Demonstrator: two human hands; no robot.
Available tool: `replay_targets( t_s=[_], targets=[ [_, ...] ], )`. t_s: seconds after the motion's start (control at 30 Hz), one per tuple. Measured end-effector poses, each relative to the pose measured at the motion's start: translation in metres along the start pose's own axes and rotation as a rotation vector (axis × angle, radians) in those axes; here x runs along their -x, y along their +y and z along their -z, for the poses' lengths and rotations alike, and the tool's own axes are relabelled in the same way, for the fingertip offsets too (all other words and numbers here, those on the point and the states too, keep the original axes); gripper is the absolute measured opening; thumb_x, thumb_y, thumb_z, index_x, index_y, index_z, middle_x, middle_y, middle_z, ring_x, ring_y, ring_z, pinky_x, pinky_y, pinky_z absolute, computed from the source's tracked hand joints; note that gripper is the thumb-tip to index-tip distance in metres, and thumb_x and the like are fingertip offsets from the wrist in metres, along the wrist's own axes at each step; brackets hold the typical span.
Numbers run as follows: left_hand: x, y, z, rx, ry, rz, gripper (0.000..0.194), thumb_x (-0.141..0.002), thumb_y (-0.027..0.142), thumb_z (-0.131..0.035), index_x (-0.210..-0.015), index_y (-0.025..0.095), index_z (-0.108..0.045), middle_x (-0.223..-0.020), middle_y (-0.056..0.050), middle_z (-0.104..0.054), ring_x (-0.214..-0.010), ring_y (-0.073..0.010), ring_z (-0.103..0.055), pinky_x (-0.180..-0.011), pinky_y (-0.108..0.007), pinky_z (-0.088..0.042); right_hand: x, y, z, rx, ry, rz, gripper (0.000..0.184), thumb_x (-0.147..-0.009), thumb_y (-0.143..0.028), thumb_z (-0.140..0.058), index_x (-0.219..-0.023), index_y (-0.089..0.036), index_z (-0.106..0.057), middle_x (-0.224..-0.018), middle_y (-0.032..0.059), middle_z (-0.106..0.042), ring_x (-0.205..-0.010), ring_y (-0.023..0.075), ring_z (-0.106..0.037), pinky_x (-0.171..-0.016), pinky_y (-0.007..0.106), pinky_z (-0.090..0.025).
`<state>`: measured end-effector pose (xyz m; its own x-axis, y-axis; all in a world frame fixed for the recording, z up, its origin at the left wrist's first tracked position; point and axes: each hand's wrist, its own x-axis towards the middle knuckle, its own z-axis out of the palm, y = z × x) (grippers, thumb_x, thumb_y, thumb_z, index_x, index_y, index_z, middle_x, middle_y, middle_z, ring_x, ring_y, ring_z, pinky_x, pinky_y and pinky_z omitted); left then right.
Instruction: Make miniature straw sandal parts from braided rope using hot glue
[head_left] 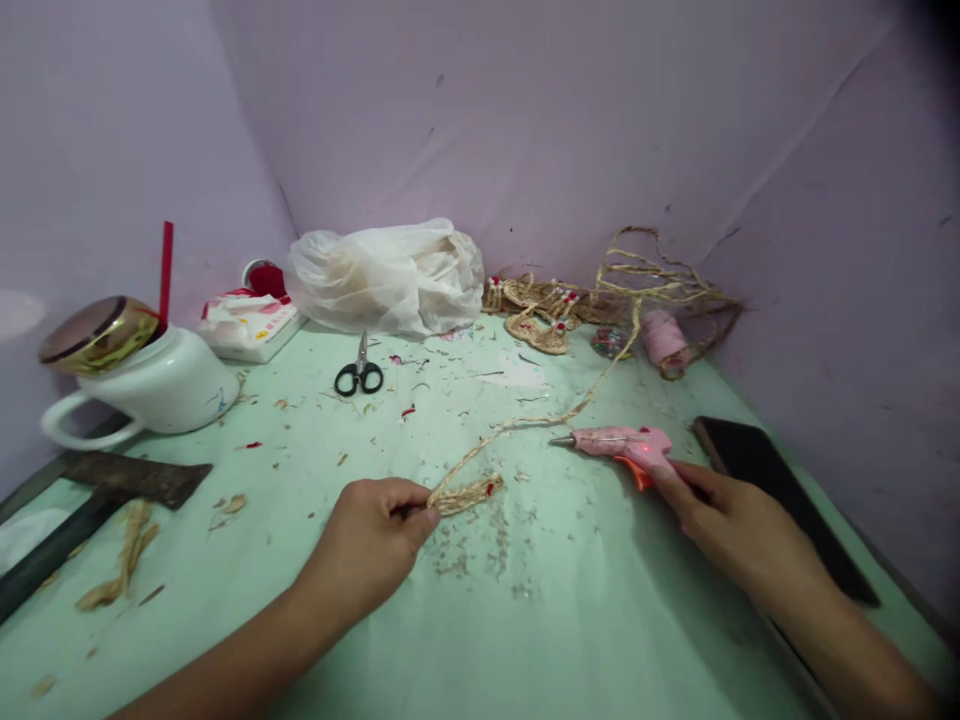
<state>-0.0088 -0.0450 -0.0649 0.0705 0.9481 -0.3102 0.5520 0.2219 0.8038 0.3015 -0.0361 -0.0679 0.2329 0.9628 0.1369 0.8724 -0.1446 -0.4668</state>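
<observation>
Between the thumb and fingers of my left hand (375, 530) is one end of a small flat piece of coiled straw rope (472, 494), with a red spot near its far end. From that piece a long strand of braided rope (517, 424) runs back and right to a loose heap of rope (652, 275). My right hand (739, 520) is wrapped round the handle of a pink glue gun (619, 443) with an orange trigger. Its metal nozzle points left, above the green table and apart from the straw piece. A small red light glows on the gun.
Black-handled scissors (361, 375) lie mid-left. A hammer (127, 485) and a tipped white mug (165, 385) are at the left. Behind are a plastic bag (390, 275) and finished straw pieces (540, 310). A pink spool (664, 338) and a dark phone (780, 500) sit right.
</observation>
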Motion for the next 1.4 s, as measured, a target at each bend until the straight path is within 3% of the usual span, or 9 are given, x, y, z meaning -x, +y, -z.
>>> replay_targets(
  t_s=[0.13,0.27,0.33,0.43,0.53,0.63,0.8,1.2,1.4],
  targets=[
    [0.004,0.003,0.007,-0.126,-0.030,0.035,0.022,-0.069,0.031,-0.052,-0.055,0.017,-0.061,-0.046,0.004,-0.042,-0.044,-0.0097,-0.034,-0.043,-0.021,-0.025,-0.004,-0.017,0.008,0.540,-0.020,0.076,0.039,-0.082,-0.048,-0.041,-0.078,-0.020,-0.069,-0.089,0.0145,-0.066,-0.062,0.0311,-0.063,-0.039,0.034,-0.037],
    [0.006,0.004,0.013,-0.210,-0.029,0.013,0.020,-0.067,0.030,-0.053,-0.053,0.018,-0.063,-0.045,0.002,-0.047,-0.044,-0.0109,-0.038,-0.042,-0.021,-0.024,0.001,-0.060,-0.001,0.212,0.114,0.511,0.034,-0.080,-0.037,-0.052,-0.107,-0.019,-0.058,-0.108,0.0137,-0.061,-0.097,0.0324,-0.058,-0.073,0.045,-0.048],
    [0.005,0.004,0.015,-0.258,-0.041,0.004,0.022,-0.068,0.031,-0.053,-0.052,0.019,-0.063,-0.045,0.002,-0.048,-0.043,-0.0111,-0.038,-0.041,-0.021,-0.022,0.005,-0.083,-0.014,0.000,-0.038,0.743,0.043,-0.080,-0.025,-0.054,-0.122,-0.020,-0.047,-0.123,0.0125,-0.054,-0.113,0.0277,-0.049,-0.091,0.046,-0.042],
    [0.005,0.004,0.018,-0.352,-0.054,0.011,0.021,-0.069,0.032,-0.053,-0.053,0.021,-0.062,-0.047,0.001,-0.051,-0.044,-0.0120,-0.041,-0.043,-0.022,-0.021,0.007,-0.108,-0.035,-0.046,-0.323,0.935,0.060,-0.076,-0.012,-0.053,-0.132,-0.023,-0.036,-0.133,0.0079,-0.048,-0.126,0.0251,-0.036,-0.104,0.052,-0.024],
    [0.006,0.005,0.020,-0.477,-0.019,0.038,0.016,-0.065,0.033,-0.059,-0.054,0.021,-0.058,-0.049,0.001,-0.054,-0.046,-0.0140,-0.046,-0.045,-0.023,-0.022,0.003,-0.114,-0.048,-0.042,-0.456,0.953,0.068,-0.072,-0.009,-0.055,-0.134,-0.023,-0.032,-0.135,0.0063,-0.048,-0.130,0.0257,-0.030,-0.106,0.056,-0.017],
    [0.008,0.004,0.017,-0.533,0.081,-0.004,0.014,-0.064,0.033,-0.062,-0.072,0.023,-0.057,-0.062,0.001,-0.059,-0.055,-0.0171,-0.052,-0.051,-0.025,-0.029,-0.004,-0.107,-0.053,-0.051,-0.457,0.925,0.069,-0.073,-0.015,-0.059,-0.135,-0.022,-0.031,-0.135,0.0077,-0.047,-0.131,0.0263,-0.028,-0.106,0.056,-0.018],
    [0.007,-0.005,0.007,-0.476,0.164,-0.208,0.045,-0.069,0.019,-0.057,-0.111,0.027,-0.046,-0.105,-0.004,-0.058,-0.081,-0.0201,-0.057,-0.066,-0.031,-0.041,-0.011,-0.097,-0.054,-0.035,-0.446,0.915,0.074,-0.074,-0.026,-0.064,-0.137,-0.024,-0.026,-0.135,0.0084,-0.046,-0.130,0.0261,-0.029,-0.106,0.057,-0.015],
    [-0.002,-0.006,0.004,-0.522,0.076,-0.213,0.013,-0.071,0.018,-0.054,-0.082,0.025,-0.055,-0.087,0.000,-0.058,-0.074,-0.0180,-0.057,-0.062,-0.029,-0.042,-0.012,-0.104,-0.060,-0.116,-0.474,0.899,0.064,-0.074,-0.019,-0.061,-0.130,-0.022,-0.031,-0.106,0.0077,-0.061,-0.099,0.0253,-0.055,-0.101,0.059,-0.023],
    [-0.003,-0.006,0.001,-0.524,0.108,-0.221,0.010,-0.070,0.017,-0.055,-0.077,0.023,-0.055,-0.083,0.000,-0.057,-0.074,-0.0174,-0.057,-0.062,-0.028,-0.043,-0.011,-0.105,-0.060,-0.103,-0.372,0.902,0.059,-0.070,-0.017,-0.061,-0.125,-0.022,-0.039,-0.105,0.0090,-0.063,-0.090,0.0246,-0.060,-0.075,0.042,-0.049]
  ],
)
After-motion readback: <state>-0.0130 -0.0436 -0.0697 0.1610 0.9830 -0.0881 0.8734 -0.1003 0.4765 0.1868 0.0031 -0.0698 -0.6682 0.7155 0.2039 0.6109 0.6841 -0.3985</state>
